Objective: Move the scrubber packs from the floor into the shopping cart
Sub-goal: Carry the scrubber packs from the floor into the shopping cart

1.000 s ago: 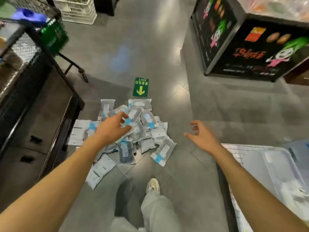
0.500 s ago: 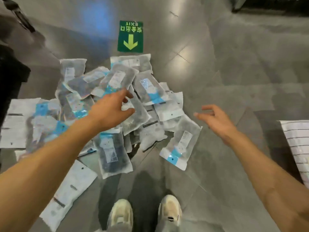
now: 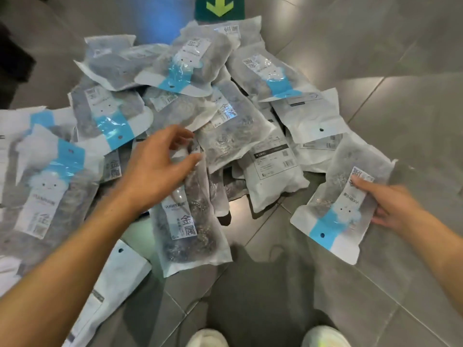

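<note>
Pale shoes (image 3: 325, 336) at bottom edge. Right hand (image 3: 390, 209) gripping right-hand scrubber pack (image 3: 338, 209), flat on grey tile floor (image 3: 375, 58). Left hand (image 3: 155, 169) half-curled over front pack (image 3: 188, 229), grip unclear. Scrubber pile (image 3: 200, 83) behind; green arrow sticker (image 3: 220, 7) farthest.

A grey tiled floor (image 3: 375, 83) fills the view, polished enough to carry soft reflections, with thin dark grout lines running diagonally between large tiles. At the top edge lies a green floor sticker (image 3: 220, 8) bearing a yellow-green arrow that points toward the viewer; only its lower part is in frame. A bluish glare (image 3: 155, 18) sits on the tiles just left of the sticker. At the bottom edge, the toes of two pale shoes (image 3: 207, 338) show, with a dark shadow (image 3: 263, 284) on the floor ahead of them.
</note>
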The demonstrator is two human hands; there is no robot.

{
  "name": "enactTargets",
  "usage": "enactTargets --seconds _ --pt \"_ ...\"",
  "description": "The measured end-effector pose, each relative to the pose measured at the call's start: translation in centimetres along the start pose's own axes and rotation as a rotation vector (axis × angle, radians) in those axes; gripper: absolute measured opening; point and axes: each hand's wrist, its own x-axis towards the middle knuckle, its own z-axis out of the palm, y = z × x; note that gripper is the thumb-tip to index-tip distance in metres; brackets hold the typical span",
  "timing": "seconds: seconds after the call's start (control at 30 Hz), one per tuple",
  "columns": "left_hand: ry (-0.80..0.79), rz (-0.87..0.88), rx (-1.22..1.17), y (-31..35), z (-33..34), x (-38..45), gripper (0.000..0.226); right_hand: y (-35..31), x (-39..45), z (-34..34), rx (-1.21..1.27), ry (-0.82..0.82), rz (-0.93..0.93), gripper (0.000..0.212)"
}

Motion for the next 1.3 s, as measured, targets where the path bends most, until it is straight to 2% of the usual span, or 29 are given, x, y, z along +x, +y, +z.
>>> enactTargets --seconds 0.1,0.2,0.3,0.33,0.4,0.43,0.63,0.73,0.8,0.87,0.93,1.03,1.17,1.3 --pt "0.237 -0.192 -0.088 -2.4 -0.1 -3.4 0.036 0.4 0.1 1.0 0.076 -0.008 0.035 0.034" --pt "0.364 -0.373 -0.124 -5.0 0.1 -6.5 0.054 1.1 -0.1 1.7 0.179 -0.074 0.04 0.053" --pt "0.305 -0.652 -0.359 -6.2 1.2 -8.4 0.072 1.6 -0.5 2.3 0.224 -0.141 0.014 0.07" --pt "0.25 -0.738 -0.445 -6.3 1.9 -8.7 0.074 1.8 -0.5 2.5 0.23 -0.154 0.011 0.07" --pt "0.126 -0.804 -0.549 -6.6 3.6 -8.9 0.082 1.9 -1.1 2.6 0.252 -0.179 -0.015 0.046" --pt "0.1 -0.806 -0.574 -6.5 4.4 -8.9 0.085 1.9 -1.3 2.6 0.262 -0.188 -0.025 0.038" --pt "0.173 -0.749 -0.738 -5.7 6.1 -8.3 0.072 2.2 -4.4 2.3 0.184 -0.316 -0.056 0.03" --pt "0.159 -0.706 -0.822 -5.0 6.1 -9.2 0.051 2.3 -6.0 3.0 0.114 -0.373 -0.121 0.062" --pt "0.168 -0.702 -0.895 -4.2 5.6 -9.7 0.045 2.1 -7.2 3.7 0.097 -0.412 -0.164 0.063" --pt "0.17 -0.694 -0.95 -3.1 4.7 -10.1 0.05 1.4 -8.3 4.4 0.09 -0.457 -0.209 0.061" --pt "0.141 -0.652 -0.968 -1.8 3.5 -10.3 0.057 0.3 -9.5 5.0 0.083 -0.506 -0.265 0.057" --pt "0.1 -0.573 -0.992 0.6 1.6 -9.6 0.057 -1.9 -11.2 5.6 0.084 -0.558 -0.341 0.047" --pt "0.037 -0.463 -0.961 5.3 -2.4 -7.4 0.068 -6.3 -15.2 5.7 0.086 -0.567 -0.399 0.049" --pt "0.025 -0.377 -0.939 12.3 -10.2 -6.3 0.049 -12.8 -22.6 3.6 0.091 -0.538 -0.445 0.053"
